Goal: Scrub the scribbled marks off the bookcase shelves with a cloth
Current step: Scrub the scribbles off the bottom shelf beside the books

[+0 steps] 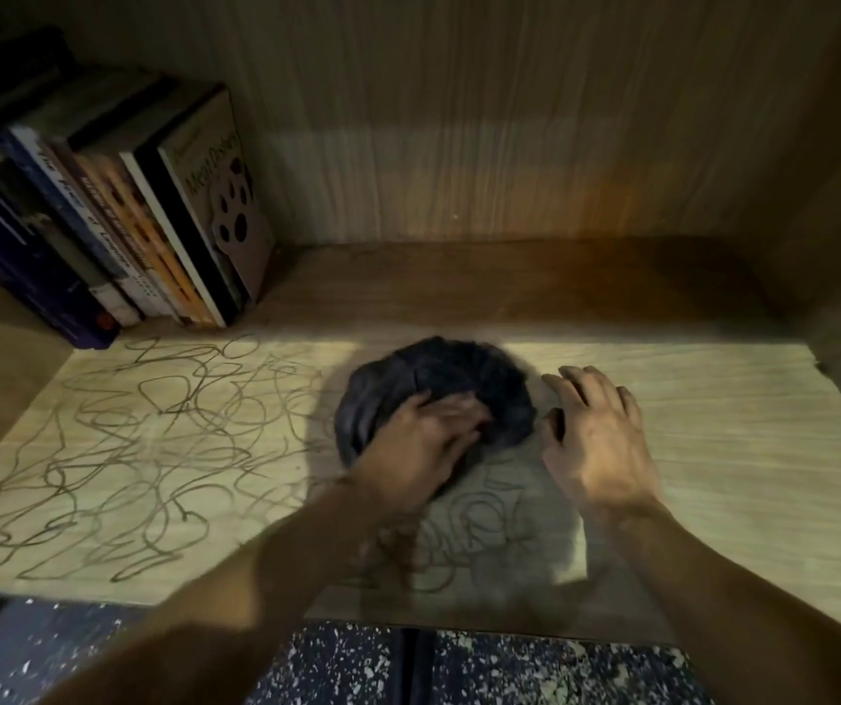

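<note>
On the wooden shelf (688,450), a dark cloth (459,384) lies bunched near the middle. The left hand (423,445) presses down on the cloth's near edge; blur hides whether its fingers grip or lie flat. The right hand (594,440) rests beside the cloth, fingers spread and loosely bent, holding nothing. Scribbled marks (143,450) cover the shelf's left half and run under the left forearm. A row of books (113,221) stands at the back left corner.
</note>
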